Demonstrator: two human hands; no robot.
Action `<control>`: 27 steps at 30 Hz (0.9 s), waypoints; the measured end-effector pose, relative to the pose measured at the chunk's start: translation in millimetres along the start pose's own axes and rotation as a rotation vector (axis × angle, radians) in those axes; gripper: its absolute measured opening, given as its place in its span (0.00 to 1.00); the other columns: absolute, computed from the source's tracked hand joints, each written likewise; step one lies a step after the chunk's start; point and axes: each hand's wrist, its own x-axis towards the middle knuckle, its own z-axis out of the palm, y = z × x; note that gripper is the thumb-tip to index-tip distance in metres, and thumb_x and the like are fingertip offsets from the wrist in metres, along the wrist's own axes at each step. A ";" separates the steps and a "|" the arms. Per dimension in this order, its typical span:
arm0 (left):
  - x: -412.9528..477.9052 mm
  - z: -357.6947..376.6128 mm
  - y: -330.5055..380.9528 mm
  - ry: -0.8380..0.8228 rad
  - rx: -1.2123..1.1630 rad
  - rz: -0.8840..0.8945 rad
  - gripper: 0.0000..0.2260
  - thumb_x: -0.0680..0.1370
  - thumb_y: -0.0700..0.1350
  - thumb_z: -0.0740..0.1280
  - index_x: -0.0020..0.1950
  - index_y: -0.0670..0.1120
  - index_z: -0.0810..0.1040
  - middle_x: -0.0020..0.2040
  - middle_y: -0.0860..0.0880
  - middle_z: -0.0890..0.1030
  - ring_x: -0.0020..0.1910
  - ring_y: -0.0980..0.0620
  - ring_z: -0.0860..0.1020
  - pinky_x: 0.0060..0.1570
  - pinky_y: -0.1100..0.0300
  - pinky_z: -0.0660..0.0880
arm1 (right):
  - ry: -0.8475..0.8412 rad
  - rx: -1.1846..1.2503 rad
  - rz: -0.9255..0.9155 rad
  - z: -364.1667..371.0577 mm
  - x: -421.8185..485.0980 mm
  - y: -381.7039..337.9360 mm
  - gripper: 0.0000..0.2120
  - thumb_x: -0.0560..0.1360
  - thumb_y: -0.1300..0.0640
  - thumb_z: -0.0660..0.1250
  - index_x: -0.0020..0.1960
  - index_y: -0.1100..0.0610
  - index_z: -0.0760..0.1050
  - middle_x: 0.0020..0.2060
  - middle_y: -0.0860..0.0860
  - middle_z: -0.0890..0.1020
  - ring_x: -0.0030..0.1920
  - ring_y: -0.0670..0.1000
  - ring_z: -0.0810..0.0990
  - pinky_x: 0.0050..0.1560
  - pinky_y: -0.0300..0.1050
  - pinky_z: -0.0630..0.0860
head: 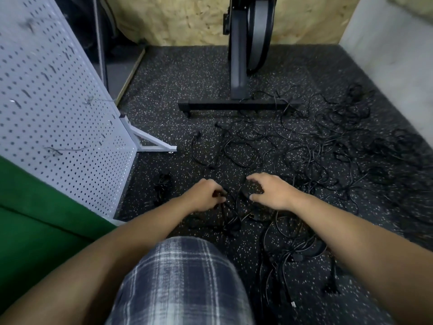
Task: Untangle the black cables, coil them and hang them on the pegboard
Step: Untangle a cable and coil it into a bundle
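The black cables (304, 156) lie in a big messy heap on the floor (164, 73). Most of the heap is in front of the person and off to the right side of the floor, up to the foot of the bike stand (239, 105). More loops trail back along the right, beside the person's leg (182, 277).

Both hands are down low at the near edge of the mess. The left hand (205, 195) is curled, and its fingertips pinch a thin cable. The right hand (269, 191) is bent like a claw over a dark clump of cable, thumb low and fingers on top, so it seems to hold that clump. It is a bit blurry there, so I can't tell how tight.

The two hands are close together, with a short tangled bit between them. From there the cables run away from the person and to the right, so the right hand is nearer the rest. The pegboard (54, 102) stands on the left, well apart from the heap and nearer the left hand. I think pulling one cable loose comes first.
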 end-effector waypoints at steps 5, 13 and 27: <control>-7.3 -63.4 44.9 0.052 -0.053 0.021 0.13 0.83 0.48 0.69 0.67 0.54 0.83 0.60 0.54 0.85 0.48 0.54 0.84 0.55 0.57 0.80 | 0.112 0.034 -0.043 -46.2 -26.8 2.3 0.30 0.81 0.52 0.70 0.80 0.50 0.64 0.77 0.53 0.68 0.76 0.55 0.67 0.73 0.49 0.67; -26.2 -134.0 146.5 0.183 -0.317 0.016 0.11 0.84 0.41 0.65 0.53 0.51 0.87 0.55 0.46 0.85 0.51 0.49 0.85 0.49 0.52 0.85 | 0.313 0.084 -0.094 -113.1 -76.5 13.4 0.26 0.80 0.52 0.71 0.77 0.48 0.69 0.72 0.49 0.73 0.73 0.53 0.71 0.71 0.48 0.69; -39.3 -142.7 253.6 0.587 -0.618 0.278 0.05 0.77 0.43 0.77 0.52 0.47 0.87 0.37 0.46 0.86 0.33 0.53 0.82 0.38 0.61 0.79 | 0.530 0.813 -0.318 -167.2 -149.8 13.4 0.26 0.74 0.66 0.77 0.70 0.56 0.76 0.62 0.50 0.83 0.62 0.45 0.82 0.57 0.34 0.79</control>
